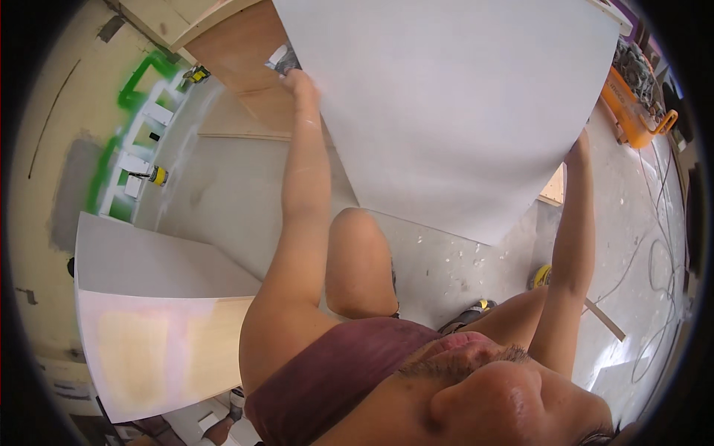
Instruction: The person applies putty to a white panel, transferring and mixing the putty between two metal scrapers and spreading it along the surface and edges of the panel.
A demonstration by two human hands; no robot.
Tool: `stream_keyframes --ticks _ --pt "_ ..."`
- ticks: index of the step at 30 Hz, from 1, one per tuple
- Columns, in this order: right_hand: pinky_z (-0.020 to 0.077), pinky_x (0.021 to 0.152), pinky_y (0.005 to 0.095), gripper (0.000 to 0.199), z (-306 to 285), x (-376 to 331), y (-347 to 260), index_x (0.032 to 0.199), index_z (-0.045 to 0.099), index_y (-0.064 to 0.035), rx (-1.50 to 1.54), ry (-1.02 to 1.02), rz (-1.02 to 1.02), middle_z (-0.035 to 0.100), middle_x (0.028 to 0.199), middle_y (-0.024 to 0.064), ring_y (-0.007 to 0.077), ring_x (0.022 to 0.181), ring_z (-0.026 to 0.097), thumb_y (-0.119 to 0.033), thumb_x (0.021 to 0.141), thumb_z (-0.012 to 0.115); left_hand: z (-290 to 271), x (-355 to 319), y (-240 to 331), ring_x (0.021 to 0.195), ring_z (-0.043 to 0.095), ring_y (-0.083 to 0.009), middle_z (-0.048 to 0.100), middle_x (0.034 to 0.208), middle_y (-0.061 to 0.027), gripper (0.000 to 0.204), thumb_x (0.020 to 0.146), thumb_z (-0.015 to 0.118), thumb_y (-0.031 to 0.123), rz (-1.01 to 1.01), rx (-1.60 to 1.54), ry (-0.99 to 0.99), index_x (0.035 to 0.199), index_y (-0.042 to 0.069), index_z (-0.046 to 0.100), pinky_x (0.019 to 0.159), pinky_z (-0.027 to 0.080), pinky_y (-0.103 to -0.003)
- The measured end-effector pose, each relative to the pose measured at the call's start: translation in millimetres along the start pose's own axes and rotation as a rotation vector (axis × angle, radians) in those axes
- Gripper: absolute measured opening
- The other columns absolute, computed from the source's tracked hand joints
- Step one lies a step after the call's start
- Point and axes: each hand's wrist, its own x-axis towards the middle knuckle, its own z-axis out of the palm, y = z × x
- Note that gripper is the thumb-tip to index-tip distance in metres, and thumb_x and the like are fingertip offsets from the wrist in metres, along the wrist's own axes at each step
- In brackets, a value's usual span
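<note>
Left hand (pixel 300 80) and right hand (pixel 577 149) each clasp edge of white sheet (pixel 454 104); thin sheet may bend, slip from grip, hit floor (pixel 461 267).

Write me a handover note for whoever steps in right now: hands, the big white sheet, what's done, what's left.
Left hand: gripping the upper left edge of the large white sheet, arm stretched out.
Right hand: holding the sheet's right edge, lower down.
Sheet: held up off the dusty floor, tilted, one corner pointing down towards the raised knee. It covers part of a brown plywood board.
Nearby: a second white panel at lower left, an orange tool at right.
Done: sheet lifted, both hands on it.
Left: it is not yet set down anywhere.
</note>
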Motion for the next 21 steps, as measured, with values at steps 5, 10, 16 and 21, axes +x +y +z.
stream_keyframes --ticks 5,10,16,21 --pt "0.0550 0.087 0.0379 0.055 61.9 -1.6 22.5 0.130 0.050 0.0061 0.040 -0.008 -0.180 0.062 0.118 0.0178 0.0257 0.105 0.063 -0.031 0.091 0.063 -28.4 61.4 32.3 0.098 0.066 -0.0384 0.062 0.117 -0.0277 0.043 0.100 0.045 0.028 0.128 0.013 0.083 0.129 -0.004 0.050 0.080 0.056 -0.049" --pt "0.0512 0.089 0.0364 0.061 65.1 0.0 29.4 0.128 0.053 0.0049 -0.016 0.125 -0.138 0.062 0.118 0.0163 0.0237 0.105 0.061 -0.046 0.096 0.056 -20.7 88.3 -15.7 0.098 0.066 -0.0372 0.063 0.116 -0.0249 0.041 0.094 0.045 0.020 0.153 0.371 -0.144 0.122 -0.009 0.051 0.080 0.056 -0.047" --pt "0.0506 0.078 0.0313 0.064 200.4 -15.9 33.3 0.115 0.060 0.0099 0.063 0.537 -0.204 0.067 0.104 0.0138 0.0203 0.086 0.065 -0.050 0.102 0.042 -84.2 241.4 36.2 0.106 0.063 -0.0342 0.060 0.122 -0.0246 0.044 0.088 0.051 0.019 0.271 0.523 -0.091 0.123 -0.007 0.053 0.087 0.054 -0.046" --pt "0.0559 0.058 0.0315 0.034 168.8 -8.7 32.1 0.116 0.058 -0.0044 0.226 0.521 -0.216 0.069 0.095 0.0091 0.0172 0.073 0.067 -0.035 0.101 0.051 -65.8 263.8 68.7 0.111 0.061 -0.0322 0.058 0.127 -0.0244 0.047 0.084 0.054 0.018 0.336 0.584 -0.139 0.124 -0.005 0.054 0.091 0.052 -0.046"
